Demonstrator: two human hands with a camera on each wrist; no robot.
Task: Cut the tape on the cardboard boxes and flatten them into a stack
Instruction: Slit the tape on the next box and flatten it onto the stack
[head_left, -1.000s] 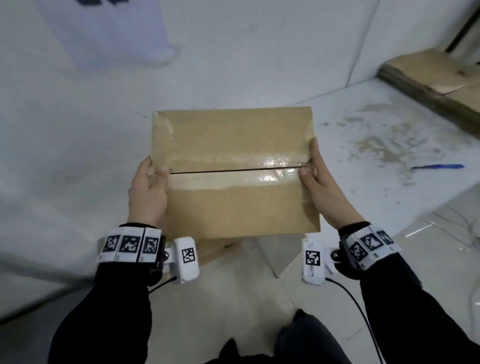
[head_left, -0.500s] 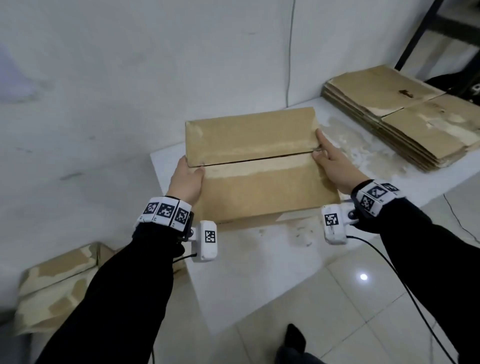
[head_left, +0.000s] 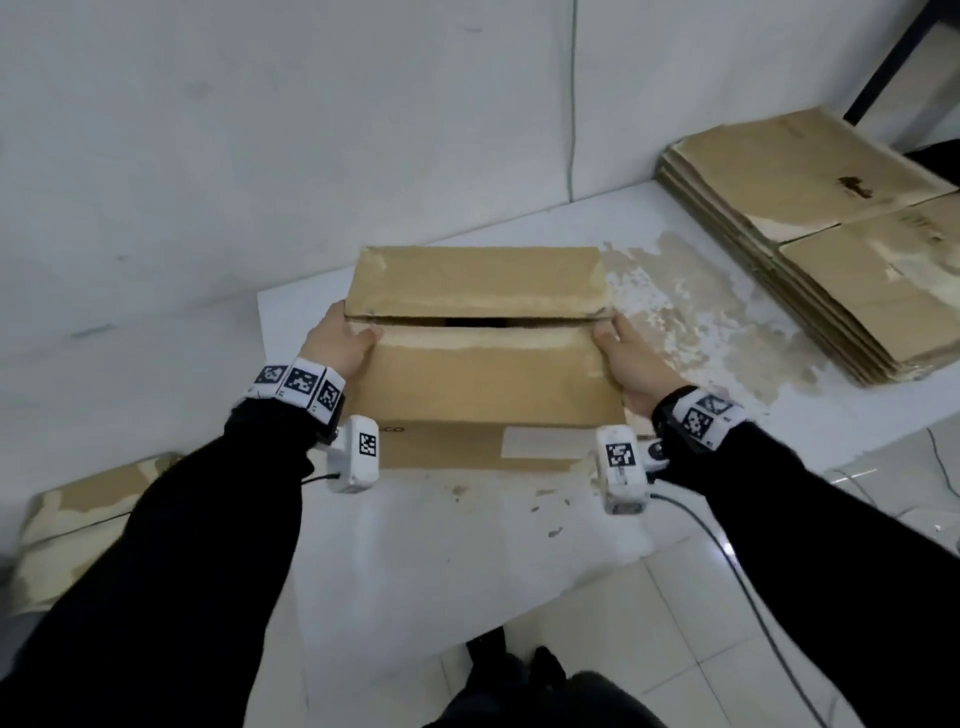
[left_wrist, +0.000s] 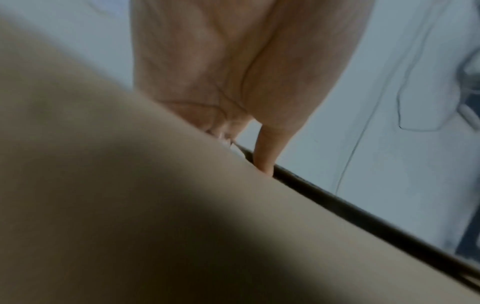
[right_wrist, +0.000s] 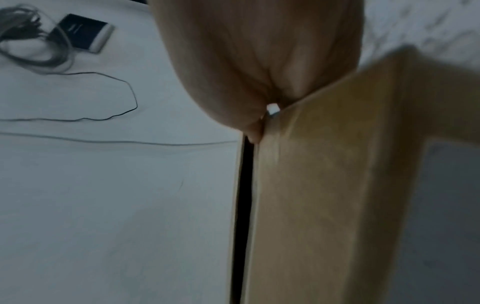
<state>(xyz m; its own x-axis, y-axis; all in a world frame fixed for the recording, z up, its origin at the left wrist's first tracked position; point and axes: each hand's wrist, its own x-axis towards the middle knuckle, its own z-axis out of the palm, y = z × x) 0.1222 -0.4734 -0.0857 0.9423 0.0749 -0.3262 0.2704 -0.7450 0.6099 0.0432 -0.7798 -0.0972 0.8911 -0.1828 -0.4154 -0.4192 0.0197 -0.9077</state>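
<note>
White wall (head_left: 260, 130), stained white table (head_left: 519, 545), pale tiled floor (head_left: 649, 649), dim light

No legible text appears anywhere: faint dark letters on the front face of the cardboard box (head_left: 483, 395), just below the left hand (head_left: 337, 345), are too blurred to read, as is a dark mark on the stack of flattened boxes (head_left: 810, 208) beyond the right hand (head_left: 628, 361).

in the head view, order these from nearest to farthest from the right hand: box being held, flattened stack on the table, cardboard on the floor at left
1. Box: touching the right hand, at its right end.
2. Flattened stack: on the table, farther right and back.
3. Floor cardboard: far left, past the left hand.
</note>
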